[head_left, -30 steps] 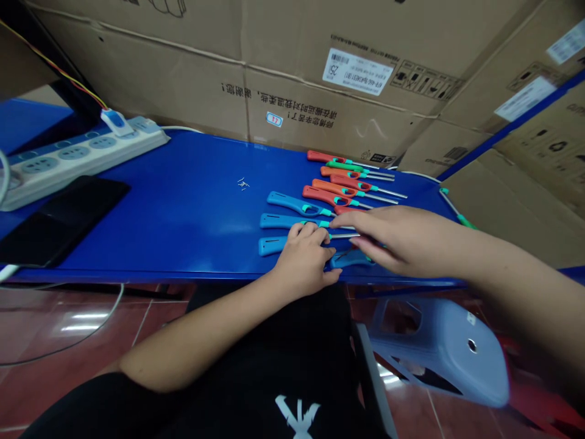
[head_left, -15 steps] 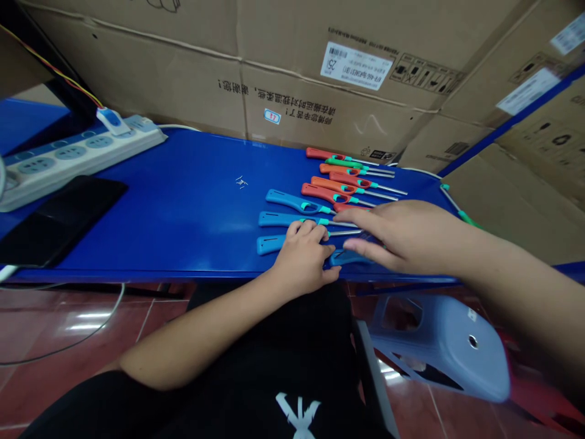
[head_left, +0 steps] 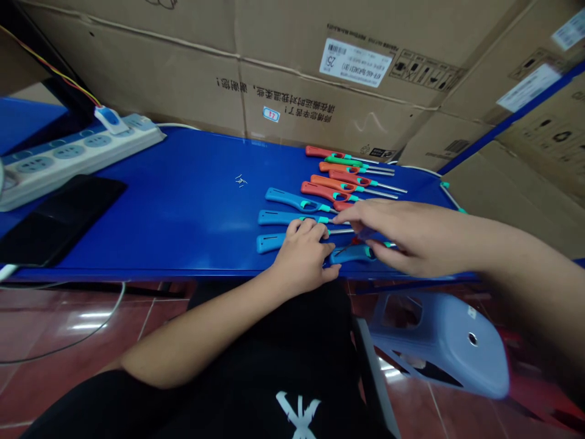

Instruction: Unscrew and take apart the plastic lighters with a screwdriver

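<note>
Big cardboard cartons (head_left: 329, 67) stand behind a long blue metal surface (head_left: 183, 183), and on its left side lie a white power strip (head_left: 68, 152) and a black tablet (head_left: 59, 213). Below the front edge, an upturned blue plastic stool (head_left: 439, 344) sits on the red tile floor (head_left: 59, 329). On the right part of the surface are long utility lighters: a tidy group of red, orange and green lighters (head_left: 338, 177), which looks finished in its placing, and nearer the person some blue lighters (head_left: 292, 201), which seem less far along. The left hand (head_left: 301, 259) rests on two of these, fingers spread, not closed around them. The half-open right hand (head_left: 411, 241) is over one lowest blue lighter (head_left: 351, 255); if it grips this, I cannot tell. Some tiny metal bits (head_left: 241, 180) lie well apart.
</note>
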The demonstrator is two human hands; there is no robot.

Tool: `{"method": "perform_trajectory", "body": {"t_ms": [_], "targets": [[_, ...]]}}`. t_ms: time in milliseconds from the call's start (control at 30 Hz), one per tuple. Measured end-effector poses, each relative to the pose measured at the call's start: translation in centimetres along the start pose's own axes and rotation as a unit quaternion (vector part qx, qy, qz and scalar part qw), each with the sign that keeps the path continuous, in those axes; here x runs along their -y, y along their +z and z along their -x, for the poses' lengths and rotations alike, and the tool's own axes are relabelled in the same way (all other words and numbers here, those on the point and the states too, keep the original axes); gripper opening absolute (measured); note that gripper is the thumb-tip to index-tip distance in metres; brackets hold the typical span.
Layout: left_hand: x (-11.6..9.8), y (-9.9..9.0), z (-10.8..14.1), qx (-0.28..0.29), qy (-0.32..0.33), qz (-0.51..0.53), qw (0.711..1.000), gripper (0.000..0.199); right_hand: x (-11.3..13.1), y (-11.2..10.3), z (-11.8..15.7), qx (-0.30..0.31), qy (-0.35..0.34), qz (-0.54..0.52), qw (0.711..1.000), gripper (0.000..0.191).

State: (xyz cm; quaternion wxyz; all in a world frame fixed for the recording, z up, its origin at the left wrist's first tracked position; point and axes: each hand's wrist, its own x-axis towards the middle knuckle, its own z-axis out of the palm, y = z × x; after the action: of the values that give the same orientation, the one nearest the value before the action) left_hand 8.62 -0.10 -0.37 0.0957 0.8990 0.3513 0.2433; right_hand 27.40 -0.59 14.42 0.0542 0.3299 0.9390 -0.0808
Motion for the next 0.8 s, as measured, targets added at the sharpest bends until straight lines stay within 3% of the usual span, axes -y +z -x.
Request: {"method": "perform_trajectory", "body": {"t_ms": [167,300,467,600,733,800], "targets": [[-0.08,-0.24,-0.02,0.006,0.001,-0.003,1.000,0.032,-0.13,0.04,-0.06,0.021,0.099,0.080,0.992,0.040],[-0.15,-0.28,-0.02,0.005,0.000,0.000,1.000,0.032,-0.20,-0.04,-0.09,0.012,0.020,0.009,1.000,0.042],[-0.09,-0.15,0.03,0.000,0.002,-0.004,1.000,0.031,-0.20,-0.03,-0.10,0.016,0.101,0.061,0.993,0.040],[-0.07,-0.06,0.05,-0.002,0.003,-0.002,1.000,0.032,-0.21,0.00,-0.01,0.002,-0.003,-0.007,1.000,0.038],[-0.10,0.00,0.06,0.002,0.003,-0.001,1.000,0.032,-0.12,0.24,-0.05,0.013,0.080,0.071,0.994,0.035],[-0.13,-0.02,0.06,0.002,0.000,0.003,1.000,0.032,-0.11,0.35,-0.07,0.015,0.074,0.052,0.996,0.034]]}}
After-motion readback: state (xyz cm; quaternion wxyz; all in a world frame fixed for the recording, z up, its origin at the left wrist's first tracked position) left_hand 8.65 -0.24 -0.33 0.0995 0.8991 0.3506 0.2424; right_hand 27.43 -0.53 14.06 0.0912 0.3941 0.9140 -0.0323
